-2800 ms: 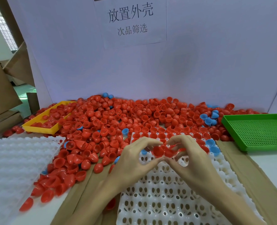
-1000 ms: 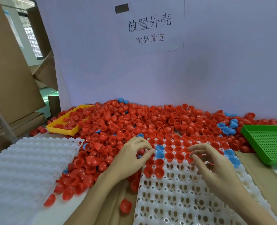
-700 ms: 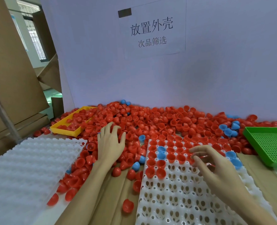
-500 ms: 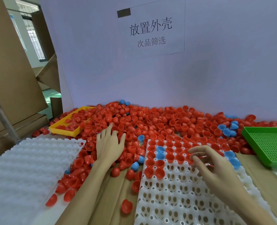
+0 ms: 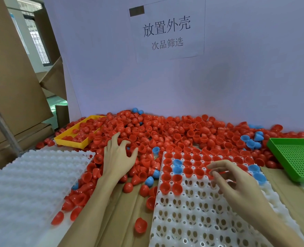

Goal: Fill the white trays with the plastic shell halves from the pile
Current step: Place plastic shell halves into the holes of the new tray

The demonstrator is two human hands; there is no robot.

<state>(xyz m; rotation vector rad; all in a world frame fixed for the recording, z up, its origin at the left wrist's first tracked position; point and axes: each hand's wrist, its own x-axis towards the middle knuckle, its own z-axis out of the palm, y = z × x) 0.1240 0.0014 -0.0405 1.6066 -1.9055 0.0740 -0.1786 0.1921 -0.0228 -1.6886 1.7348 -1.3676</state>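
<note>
Head view, left hand (image 5: 118, 160): palm down on the near edge of the pile of shell halves (image 5: 174, 132), fingers (image 5: 116, 138) spread and lightly bent over red halves, thumb (image 5: 134, 154) out to the right; nothing clearly gripped.
Head view, right hand (image 5: 236, 186): raised over the holed white tray (image 5: 192, 216), fingers (image 5: 217, 165) loosely curled, tips just above the filled pockets; a sliver of red shows under them, but cannot tell if a half is pinched.
Tray contents: far rows hold red halves, open side up, with blue halves (image 5: 177, 166) among them; two more blue ones at the right edge (image 5: 256, 173); near rows bare.
Second white tray (image 5: 31, 184): left on the counter, bumps upward, loose red halves along its right side.
Stray red half (image 5: 140, 225): alone on the cardboard (image 5: 121, 211) between the forearms.
Yellow tray (image 5: 72, 142): far left, partly buried in red halves.
Green tray (image 5: 297, 157): far right, perforated.
Paper sign (image 5: 167, 29): on the back wall.
</note>
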